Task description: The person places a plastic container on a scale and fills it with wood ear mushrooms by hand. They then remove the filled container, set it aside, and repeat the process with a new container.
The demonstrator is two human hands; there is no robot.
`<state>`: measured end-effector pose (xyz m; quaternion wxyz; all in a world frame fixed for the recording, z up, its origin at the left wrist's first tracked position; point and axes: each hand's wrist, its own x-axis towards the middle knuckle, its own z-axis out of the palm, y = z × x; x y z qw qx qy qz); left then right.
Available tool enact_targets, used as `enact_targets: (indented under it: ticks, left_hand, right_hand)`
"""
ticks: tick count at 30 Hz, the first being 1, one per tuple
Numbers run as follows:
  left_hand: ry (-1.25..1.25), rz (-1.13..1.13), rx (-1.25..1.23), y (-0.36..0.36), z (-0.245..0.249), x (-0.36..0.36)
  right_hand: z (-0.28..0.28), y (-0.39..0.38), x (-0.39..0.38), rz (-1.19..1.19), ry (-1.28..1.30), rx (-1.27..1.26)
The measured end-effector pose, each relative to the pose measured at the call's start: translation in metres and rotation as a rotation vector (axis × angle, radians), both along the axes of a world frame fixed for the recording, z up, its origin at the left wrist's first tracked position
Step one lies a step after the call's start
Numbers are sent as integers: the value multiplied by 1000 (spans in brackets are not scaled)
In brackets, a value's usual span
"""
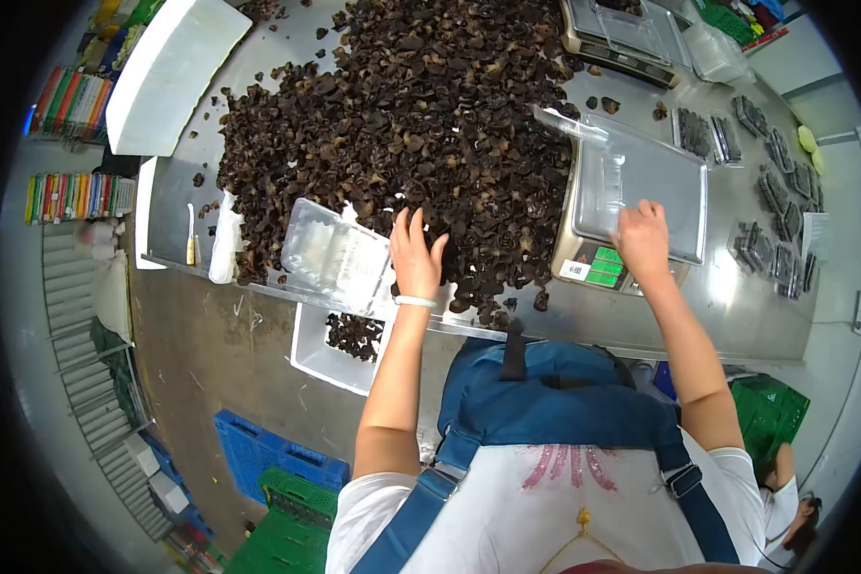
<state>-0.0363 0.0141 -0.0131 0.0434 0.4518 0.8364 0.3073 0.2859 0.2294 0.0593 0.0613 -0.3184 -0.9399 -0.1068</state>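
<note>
A broad heap of dark wood ear mushrooms (pixel 402 124) covers the middle of the metal table. My left hand (pixel 417 258), with a pale bangle at the wrist, rests at the heap's near edge, its fingers apart. Just left of it lie nested clear plastic boxes (pixel 330 253). My right hand (pixel 644 237) hovers over the near part of the digital scale (pixel 679 201), fingers curled together; whatever they may hold is hidden. On the scale's plate sits a clear plastic box (pixel 603 177), its lid raised toward the heap, close to my right fingertips.
Filled clear boxes (pixel 775 201) stand on the right of the table (pixel 737 330). Another scale (pixel 627 43) is at the back. A white bin (pixel 311 359) with mushroom pieces is below the front edge. Behind, at lower right, is another person (pixel 784 502) near a green crate (pixel 765 411).
</note>
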Motion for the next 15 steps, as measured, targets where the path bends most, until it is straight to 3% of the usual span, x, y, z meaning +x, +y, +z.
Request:
enact_targets:
  ticks: [3,5,7,9,12,14,15]
  left_hand:
    - [-6,-51,-155,-22,-28,2]
    - [44,-28,-309,-18,-23,20]
    - [-36,-14,-281,-16,-31,35]
    - [-56,-149,-224,-20,-38,53]
    - [55,-449,-211,-34,-41,64]
    - [196,-617,-259,-37,-59,65]
    - [250,-624,-302,-32,-62,65]
  right_hand:
    - [-6,-4,28,1,-103,-46]
    - [-4,-8,44,-151,-201,-90]
    - [-6,-4,58,-254,-291,-103]
    - [-12,4,68,-306,-365,-83]
    - [12,4,42,-244,-259,10]
    - [32,-9,0,-74,82,-121]
    - [34,-22,-27,-42,-118,-334]
